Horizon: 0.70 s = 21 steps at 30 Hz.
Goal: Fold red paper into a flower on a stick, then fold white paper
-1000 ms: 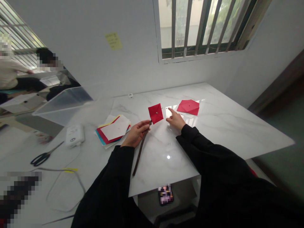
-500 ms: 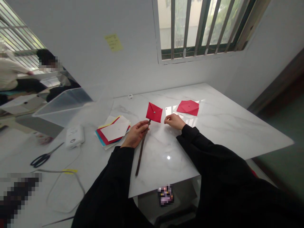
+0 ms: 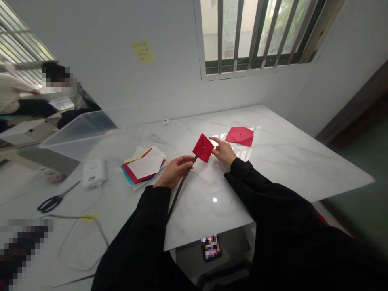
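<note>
A red paper pinwheel (image 3: 206, 154), folded to a square with a small silver pin at its centre, sits on the tip of a thin brown stick (image 3: 179, 191). My left hand (image 3: 173, 171) is closed around the stick just below the paper. At the pinwheel's right edge is my right hand (image 3: 224, 152), its forefinger stretched out and apart from the thumb. The fingertips are close to the paper; whether they touch it I cannot tell. Further right, more red folded paper (image 3: 241, 136) lies over white sheets on the marble-patterned table (image 3: 291, 153).
Left of my hands lies a stack of coloured paper (image 3: 146, 165), white on top. Beyond it are a white power strip (image 3: 94, 173), black scissors (image 3: 52, 203) and a grey cable (image 3: 104, 234). A clear plastic bin (image 3: 79, 131) stands back left, near other people. A barred window (image 3: 242, 36) is ahead.
The pinwheel has turned and tilted to the right, its stick leaning further over. My right hand has gone from a pinch to an outstretched forefinger beside the paper.
</note>
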Available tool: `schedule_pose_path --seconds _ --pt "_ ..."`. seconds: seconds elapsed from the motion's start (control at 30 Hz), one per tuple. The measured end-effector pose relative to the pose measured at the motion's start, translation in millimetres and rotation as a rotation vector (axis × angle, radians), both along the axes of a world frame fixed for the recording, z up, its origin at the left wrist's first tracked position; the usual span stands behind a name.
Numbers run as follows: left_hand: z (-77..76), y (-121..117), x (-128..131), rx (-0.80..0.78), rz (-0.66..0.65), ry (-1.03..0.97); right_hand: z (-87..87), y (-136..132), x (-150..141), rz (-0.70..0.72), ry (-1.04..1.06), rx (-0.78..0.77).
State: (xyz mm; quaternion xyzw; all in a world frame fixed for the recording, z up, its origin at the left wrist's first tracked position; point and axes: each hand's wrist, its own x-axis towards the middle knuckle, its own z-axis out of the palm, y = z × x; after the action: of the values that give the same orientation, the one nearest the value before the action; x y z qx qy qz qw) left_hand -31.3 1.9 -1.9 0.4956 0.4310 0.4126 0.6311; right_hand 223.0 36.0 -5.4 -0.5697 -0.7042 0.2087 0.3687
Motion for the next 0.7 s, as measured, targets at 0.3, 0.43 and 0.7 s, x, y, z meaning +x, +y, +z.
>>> schedule_pose_path --seconds 0.3,0.43,0.7 --pt "8.8 -2.2 2.8 -0.031 0.086 -0.045 -3.0 1.3 -0.5 0.008 -0.058 -0.069" --pt "9.8 -2.3 2.4 -0.041 0.1 -0.062 -4.2 1.9 0.0 0.036 -0.084 -0.1" --pt "8.2 -2.3 2.6 -0.019 0.1 -0.054 1.6 1.5 3.3 0.03 -0.057 -0.178"
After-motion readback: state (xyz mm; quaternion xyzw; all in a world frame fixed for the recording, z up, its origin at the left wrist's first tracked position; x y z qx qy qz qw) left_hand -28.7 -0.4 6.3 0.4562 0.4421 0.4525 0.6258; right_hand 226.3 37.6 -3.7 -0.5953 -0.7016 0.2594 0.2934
